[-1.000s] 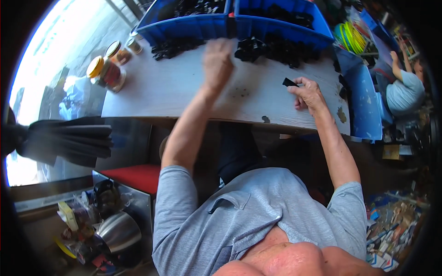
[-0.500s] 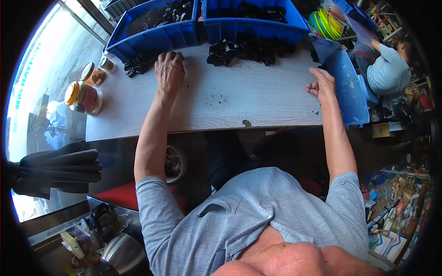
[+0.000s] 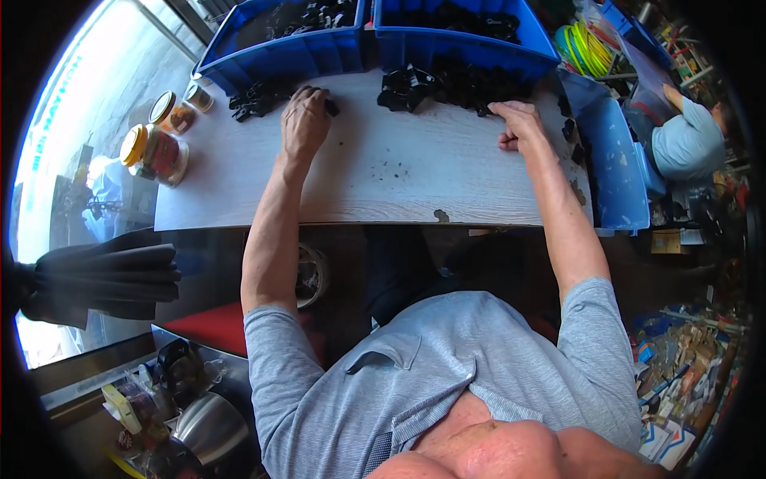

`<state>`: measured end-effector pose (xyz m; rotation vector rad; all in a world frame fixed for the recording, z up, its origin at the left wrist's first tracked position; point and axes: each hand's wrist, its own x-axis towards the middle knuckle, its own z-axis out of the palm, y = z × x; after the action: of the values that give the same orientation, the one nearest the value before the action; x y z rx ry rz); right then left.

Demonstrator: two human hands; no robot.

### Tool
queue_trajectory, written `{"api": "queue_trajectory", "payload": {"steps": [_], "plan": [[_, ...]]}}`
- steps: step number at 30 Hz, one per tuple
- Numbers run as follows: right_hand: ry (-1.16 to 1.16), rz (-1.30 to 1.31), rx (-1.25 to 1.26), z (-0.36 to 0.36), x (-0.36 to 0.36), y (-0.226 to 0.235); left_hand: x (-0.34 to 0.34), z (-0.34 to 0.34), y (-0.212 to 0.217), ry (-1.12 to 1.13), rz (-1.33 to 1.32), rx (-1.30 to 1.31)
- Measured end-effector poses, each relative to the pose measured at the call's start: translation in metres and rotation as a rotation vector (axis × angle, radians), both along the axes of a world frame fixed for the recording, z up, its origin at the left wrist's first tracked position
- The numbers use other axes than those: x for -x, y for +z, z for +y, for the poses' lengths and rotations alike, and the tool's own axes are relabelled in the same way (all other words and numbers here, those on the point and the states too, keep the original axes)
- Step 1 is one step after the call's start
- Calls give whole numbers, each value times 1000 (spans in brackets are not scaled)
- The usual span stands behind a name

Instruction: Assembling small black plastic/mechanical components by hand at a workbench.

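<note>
My left hand (image 3: 306,121) is over the table at the front of the left heap of small black parts (image 3: 254,102). Its fingers are curled down, and a small black part (image 3: 331,107) shows at their right side; the fingertips are hidden. At the right end of the other heap of black parts (image 3: 447,86), my right hand (image 3: 520,125) reaches leftward. Its forefinger is stretched to the heap's edge, with the lower fingers bent and a gap between; nothing shows in it. The parts are too small to tell their kind.
Two blue bins (image 3: 287,49) of black parts stand along the table's back. A blue tub (image 3: 610,160) adjoins the right edge, with a few black parts beside it. Lidded jars (image 3: 155,153) stand at left. Another person (image 3: 688,140) is at far right.
My right hand has moved left, from beside the blue tub to the edge of the right heap. My left hand stays by the left heap, a black part now showing beside its fingers. The view has shifted slightly.
</note>
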<state>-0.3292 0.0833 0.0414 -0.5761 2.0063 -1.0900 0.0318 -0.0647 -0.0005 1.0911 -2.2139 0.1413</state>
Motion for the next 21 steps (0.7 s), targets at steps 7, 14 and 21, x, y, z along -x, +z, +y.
{"api": "queue_trajectory", "payload": {"steps": [7,14,21], "plan": [[56,-29,-11,13,-4,2,-3,23,-3,-86,-108,-17],[206,-96,72,43,-10,4,-4,35,5,-79,-126,15],[262,-27,158,47,-9,7,5,48,20,-11,-132,-131]]}}
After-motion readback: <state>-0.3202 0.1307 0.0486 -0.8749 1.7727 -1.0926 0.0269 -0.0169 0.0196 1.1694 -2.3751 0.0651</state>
